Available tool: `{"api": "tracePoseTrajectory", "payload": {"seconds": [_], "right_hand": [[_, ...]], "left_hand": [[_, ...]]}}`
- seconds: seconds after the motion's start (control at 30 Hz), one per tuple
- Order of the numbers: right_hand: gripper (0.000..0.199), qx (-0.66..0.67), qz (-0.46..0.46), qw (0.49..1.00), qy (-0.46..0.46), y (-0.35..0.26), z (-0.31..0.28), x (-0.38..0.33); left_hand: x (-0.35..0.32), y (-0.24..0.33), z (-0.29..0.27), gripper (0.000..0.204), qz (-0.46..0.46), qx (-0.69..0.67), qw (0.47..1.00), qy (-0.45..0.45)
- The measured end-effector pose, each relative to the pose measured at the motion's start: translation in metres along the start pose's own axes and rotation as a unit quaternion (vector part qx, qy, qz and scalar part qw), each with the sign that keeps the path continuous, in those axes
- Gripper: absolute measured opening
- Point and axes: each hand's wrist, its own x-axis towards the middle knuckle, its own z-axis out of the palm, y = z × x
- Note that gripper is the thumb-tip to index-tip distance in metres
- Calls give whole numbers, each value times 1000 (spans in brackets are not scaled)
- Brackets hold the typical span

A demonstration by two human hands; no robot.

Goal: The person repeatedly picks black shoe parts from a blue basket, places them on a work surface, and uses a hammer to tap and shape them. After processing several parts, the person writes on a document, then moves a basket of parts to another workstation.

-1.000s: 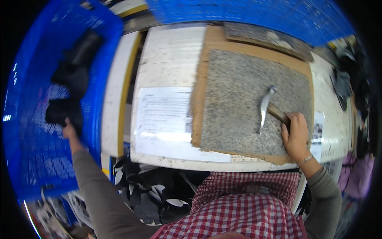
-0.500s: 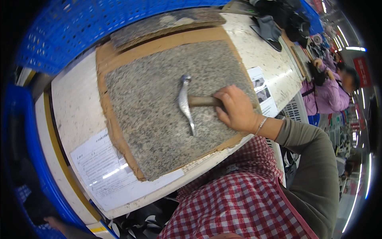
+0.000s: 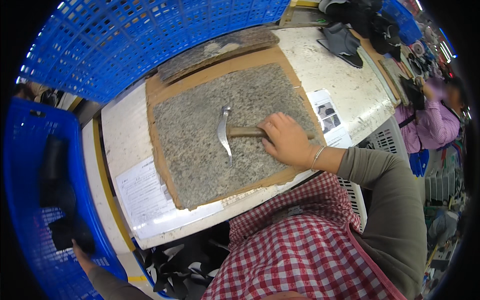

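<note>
My right hand [image 3: 287, 140] is clamped on the hammer [image 3: 235, 132] lying on the stone slab [image 3: 200, 150], my left hand [image 3: 80, 250] far off grips a dark piece [image 3: 70, 232] in the blue crate [image 3: 30, 200], so I judge that piece may slip.

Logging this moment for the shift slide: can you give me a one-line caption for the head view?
Right hand holds a hammer on a granite slab; left hand reaches into a blue crate.

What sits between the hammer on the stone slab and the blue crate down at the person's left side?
In the head view, between the hammer and the blue crate lie speckled stone slab, its brown backing board, and a white bench strip bearing a paper sheet.
</note>
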Motion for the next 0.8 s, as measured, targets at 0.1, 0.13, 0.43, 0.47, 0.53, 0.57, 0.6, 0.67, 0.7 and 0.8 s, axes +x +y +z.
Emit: {"api": "tracePoseTrajectory", "payload": {"seconds": [0.1,0.13,0.43,0.47,0.53,0.57,0.6,0.67,0.7,0.8], "right_hand": [[37,3,-5,1000,2,2,0,-2],[37,5,-7,1000,6,2,0,-3],[37,-13,4,1000,-23,-3,-2,5],[37,-14,5,1000,-24,-4,-2,6],[38,-17,4,1000,-26,-4,-1,7],[38,-20,7,999,-29,-5,-1,8],[38,-22,9,999,-31,-5,0,9],[38,-26,9,999,-33,-6,1,10],[38,-28,7,999,-33,-7,1,11],[37,-28,5,999,-31,-7,1,13]], "left_hand": [[4,8,-4,49,-25,-39,999,-10],[4,10,-4,49,-28,-50,998,-11],[1,6,22,52,-74,-102,992,-15],[0,3,27,52,-79,-104,991,-16],[1,-2,36,53,-97,-111,989,-9],[2,-4,41,53,-103,-112,988,-10],[2,-8,45,54,-112,-113,987,-5],[3,-12,51,55,-126,-113,986,1],[4,-12,54,55,-131,-114,985,2],[7,-12,58,56,-143,-118,983,11]]}}
